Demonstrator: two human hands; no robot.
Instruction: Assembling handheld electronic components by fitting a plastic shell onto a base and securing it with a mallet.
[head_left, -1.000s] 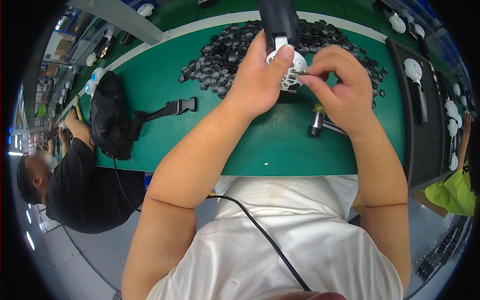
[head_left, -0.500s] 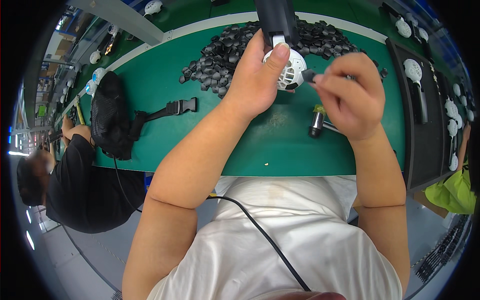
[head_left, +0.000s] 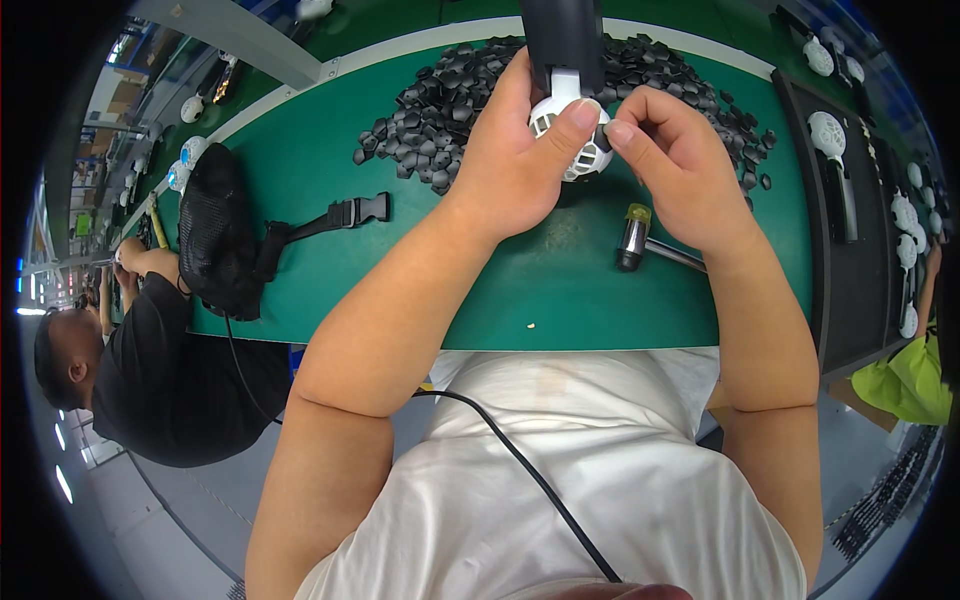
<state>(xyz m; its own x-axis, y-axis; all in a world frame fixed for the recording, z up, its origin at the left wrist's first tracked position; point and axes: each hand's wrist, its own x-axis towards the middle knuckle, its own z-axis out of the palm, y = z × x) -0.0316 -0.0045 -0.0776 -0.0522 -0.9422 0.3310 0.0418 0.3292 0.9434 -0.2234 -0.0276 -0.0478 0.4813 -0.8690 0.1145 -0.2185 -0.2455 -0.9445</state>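
A white ball-shaped head (head_left: 583, 166) with cut-out openings sits at the end of a thick black handle (head_left: 562, 40). My left hand (head_left: 505, 180) is wrapped round this head, with its thumb across the front. Between the thumb and fingers of my right hand (head_left: 680, 165) is a small black piece (head_left: 603, 137), held against the right side of the ball. My fingertips partly hide the piece. Behind both hands spreads a heap of small black five-sided pieces (head_left: 425, 130). A small mallet (head_left: 634, 240) with a yellow-and-black head lies below my right hand.
A black mesh bag (head_left: 215, 235) with a buckled strap (head_left: 340, 215) rests on the left of the green table (head_left: 480, 300). At right, a black tray (head_left: 860, 285) holds a similar white-headed item (head_left: 828, 137). A co-worker in black (head_left: 185, 390) is at left, another in yellow-green (head_left: 908, 385) at right.
My right hand has moved left and slightly up, bringing the small black piece from beside the ball to its right side. The ball has turned a little in my left hand.
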